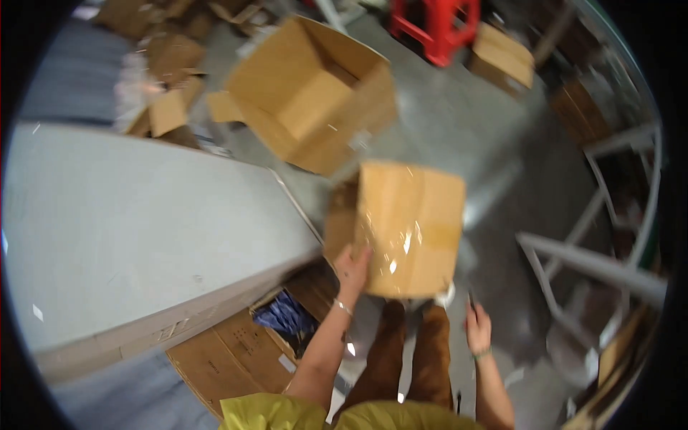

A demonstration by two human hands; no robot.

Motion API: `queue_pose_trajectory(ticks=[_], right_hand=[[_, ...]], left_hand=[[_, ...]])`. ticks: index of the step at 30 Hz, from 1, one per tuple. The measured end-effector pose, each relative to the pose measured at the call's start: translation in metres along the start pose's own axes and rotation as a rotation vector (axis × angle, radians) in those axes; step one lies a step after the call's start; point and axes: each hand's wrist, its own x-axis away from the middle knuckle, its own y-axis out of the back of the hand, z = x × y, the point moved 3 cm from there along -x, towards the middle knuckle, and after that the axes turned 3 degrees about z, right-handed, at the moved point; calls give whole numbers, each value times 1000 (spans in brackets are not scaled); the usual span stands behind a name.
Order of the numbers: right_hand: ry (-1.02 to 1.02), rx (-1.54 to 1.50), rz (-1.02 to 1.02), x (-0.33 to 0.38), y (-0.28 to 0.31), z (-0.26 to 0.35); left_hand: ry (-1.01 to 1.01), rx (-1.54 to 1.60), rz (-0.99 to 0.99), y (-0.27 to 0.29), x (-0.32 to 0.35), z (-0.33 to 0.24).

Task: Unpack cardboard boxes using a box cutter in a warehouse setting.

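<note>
A brown cardboard box (pixel 414 222) is in front of my legs, its taped side turned up toward me. My left hand (pixel 352 269) grips the box at its near left edge, the thumb lying on the upper face. Lower right, apart from the box, my right hand (pixel 478 328) is closed around a slim dark tool (pixel 471 301) that points away from me. Blur hides what kind of tool it is. Beyond the held box, a larger cardboard box (pixel 315 93) stands open on the floor.
A large pale table (pixel 158 222) fills the left side. Below it sit a flat carton (pixel 229 358) and some blue plastic (pixel 285 315). At the right stands a grey metal frame (pixel 588 261). Farther off are a red stool (pixel 436 32), a small carton (pixel 502 59) and heaped cardboard (pixel 172 57).
</note>
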Motion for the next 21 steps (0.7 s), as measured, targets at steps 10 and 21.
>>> queue_pose_trajectory(ticks=[10,21], right_hand=[[171,-59,-166,-47,44,76],[33,-157,-208,-117,2,33]], left_hand=[[250,697,18,-23,56,37],[-381,-698,126,-36,36,-49]])
